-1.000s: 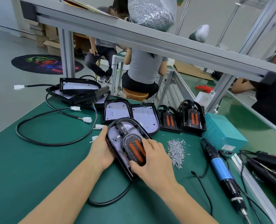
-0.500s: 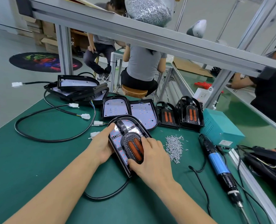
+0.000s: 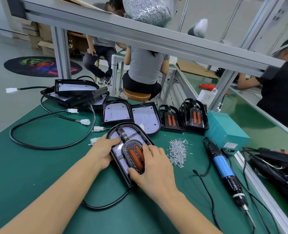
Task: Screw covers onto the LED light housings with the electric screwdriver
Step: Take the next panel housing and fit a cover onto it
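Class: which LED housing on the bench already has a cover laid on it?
The housing under both hands: it alone carries an orange-striped cover; the two behind show bare boards.

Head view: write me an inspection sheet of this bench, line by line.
Surface: green mat, no damage seen.
Job's things: LED light housing lies flat with a black cover on it; electric screwdriver lies untouched to the right; loose screws piled between them.
Clutter: open housings, spare covers, stacked housings at the back.
Hands: left hand steadies the housing's left edge; right hand presses the cover.
Cables: black cable loops at left with white connectors.
Surroundings: teal power box; other workers beyond the frame rail.
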Available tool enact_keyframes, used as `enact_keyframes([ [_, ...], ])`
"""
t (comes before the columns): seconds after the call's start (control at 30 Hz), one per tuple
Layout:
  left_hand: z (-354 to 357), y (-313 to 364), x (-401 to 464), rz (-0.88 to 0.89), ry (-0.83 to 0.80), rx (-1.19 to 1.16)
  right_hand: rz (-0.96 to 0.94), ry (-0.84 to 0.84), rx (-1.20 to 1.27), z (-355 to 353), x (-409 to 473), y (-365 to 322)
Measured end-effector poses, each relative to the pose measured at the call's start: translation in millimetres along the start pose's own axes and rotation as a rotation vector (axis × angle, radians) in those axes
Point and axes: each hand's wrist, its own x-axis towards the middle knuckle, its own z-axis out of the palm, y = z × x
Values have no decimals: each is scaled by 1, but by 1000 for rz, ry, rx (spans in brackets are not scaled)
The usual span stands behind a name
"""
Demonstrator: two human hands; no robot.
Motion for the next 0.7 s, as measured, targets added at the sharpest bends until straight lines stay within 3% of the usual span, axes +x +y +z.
enact_keyframes([
  [0.1,-3,-4,-1,87,52,152,-13,-4,2,2,-2,2],
  [0.23,-18,-2,5,344,247,873,-67,-48,-9,3,0,3],
  [0.3,-23,-4,6,378,262,1092,-106,-48,-3,2,0,3],
  [0.5,-26,-4,4,383,262,1177,-103,12,285,-18,-8,25],
  [0.6,-22,6,1,423,316,1255,119,86,333,-35,-6,67],
  [0.7,-6,18,-7,620,407,1265,356,83,219,-49,-6,127],
])
